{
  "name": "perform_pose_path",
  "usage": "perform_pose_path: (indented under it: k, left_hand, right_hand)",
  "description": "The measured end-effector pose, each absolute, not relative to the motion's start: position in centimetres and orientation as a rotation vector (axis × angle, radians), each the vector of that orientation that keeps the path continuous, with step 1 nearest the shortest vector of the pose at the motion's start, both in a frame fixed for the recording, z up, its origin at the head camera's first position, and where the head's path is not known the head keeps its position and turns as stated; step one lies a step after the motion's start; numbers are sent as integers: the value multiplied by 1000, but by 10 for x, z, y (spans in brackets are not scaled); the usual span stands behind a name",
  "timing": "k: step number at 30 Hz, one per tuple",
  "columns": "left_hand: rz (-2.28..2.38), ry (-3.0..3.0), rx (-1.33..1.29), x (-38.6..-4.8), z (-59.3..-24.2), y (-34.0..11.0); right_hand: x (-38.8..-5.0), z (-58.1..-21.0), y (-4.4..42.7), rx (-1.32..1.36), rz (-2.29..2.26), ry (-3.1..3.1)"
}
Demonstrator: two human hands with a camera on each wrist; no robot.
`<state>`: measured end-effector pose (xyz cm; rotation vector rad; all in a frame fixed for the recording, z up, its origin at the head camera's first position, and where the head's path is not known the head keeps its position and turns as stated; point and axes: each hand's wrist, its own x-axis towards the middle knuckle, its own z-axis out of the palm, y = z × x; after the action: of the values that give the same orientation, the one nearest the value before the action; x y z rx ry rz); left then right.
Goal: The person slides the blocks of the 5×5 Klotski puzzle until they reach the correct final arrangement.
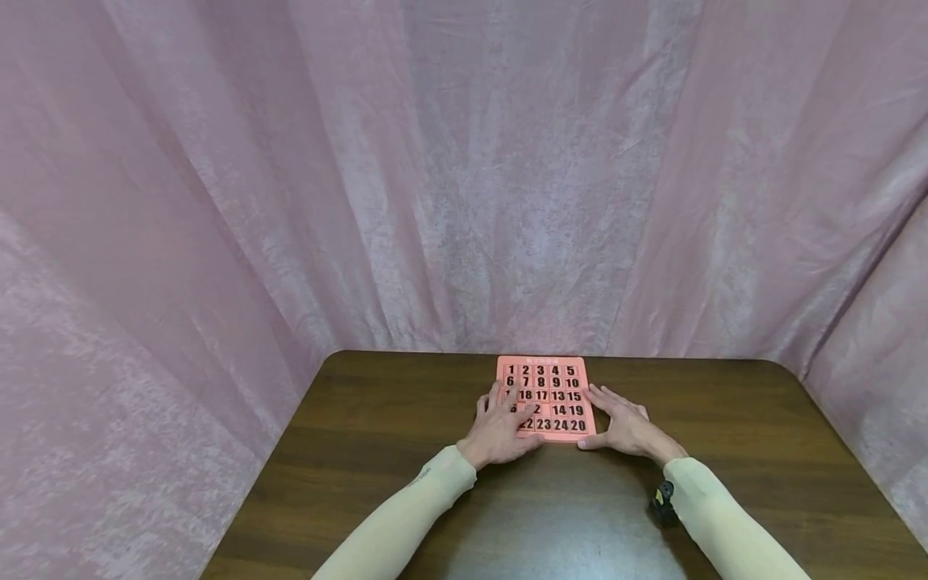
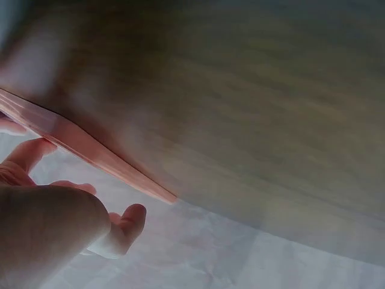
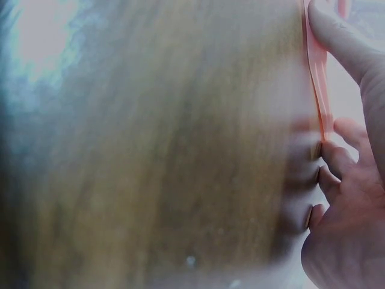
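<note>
A pink board of black-numbered tiles lies flat near the table's far edge. Over its lower left part my left hand is spread, fingers on the tiles, thumb near the front edge, covering some numbers. The top rows read 1 to 10; 14 and 19 show lower right, above 23, 24, 20. My right hand rests at the right side, thumb by the front corner and fingers at the edge. The left wrist view shows the board's side beside my left hand; the right wrist view shows it against my right hand.
The brown wooden table has rounded far corners. Pink velvet curtains hang behind it and on both sides. A dark device is at my right wrist, by the sleeve.
</note>
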<state>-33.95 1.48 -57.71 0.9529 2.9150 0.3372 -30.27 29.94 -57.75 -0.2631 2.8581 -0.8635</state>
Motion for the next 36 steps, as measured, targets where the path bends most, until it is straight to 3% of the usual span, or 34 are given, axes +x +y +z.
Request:
perform_pose_path:
  k: [20, 36]
  left_hand:
    - [245, 2883, 913, -341, -578, 30]
    - [328, 2895, 833, -364, -573, 16]
  right_hand:
    - [-302, -578, 301, -277, -884, 2865]
    - [-304, -577, 300, -262, -877, 2854]
